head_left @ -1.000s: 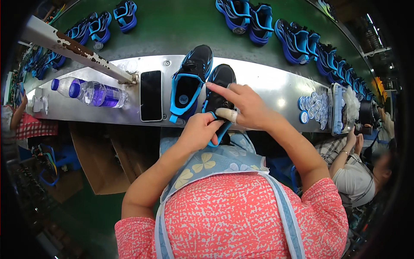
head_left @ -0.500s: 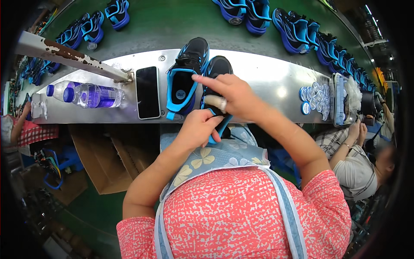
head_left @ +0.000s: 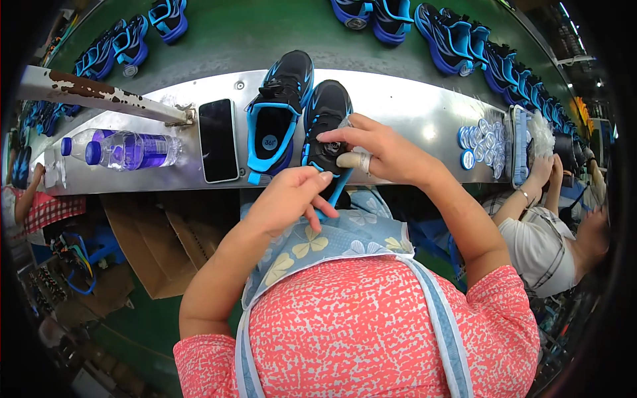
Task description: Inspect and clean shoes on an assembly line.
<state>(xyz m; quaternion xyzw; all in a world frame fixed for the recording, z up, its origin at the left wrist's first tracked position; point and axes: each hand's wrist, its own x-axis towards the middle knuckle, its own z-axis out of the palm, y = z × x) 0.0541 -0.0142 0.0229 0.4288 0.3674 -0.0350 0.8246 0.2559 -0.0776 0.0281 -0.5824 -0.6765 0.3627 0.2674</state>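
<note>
Careful, the right shoe (head_left: 325, 116) could twist.
Left hand (head_left: 286, 199) loosely open nearby; right hand (head_left: 388, 154) half-curled, hold unclear, might tug it.

Glare on counter (head_left: 405, 113), dim surroundings; bowed edges

Two black sneakers trimmed in bright blue sit side by side, toes pointing away from the person. The left sneaker (head_left: 281, 105) rests upright on the metal tabletop (head_left: 411, 119), its opening wide and clear, with a light blue collar lining, a blue heel tab toward the near edge, black laces, a blue-violet sole and a round blue sticker (head_left: 269, 142) on the insole. The right sneaker (head_left: 325, 109) is just beside it, its dark toe in plain sight, its laced middle and collar partly hidden, its blue-edged heel jutting past the tabletop's near edge
</note>
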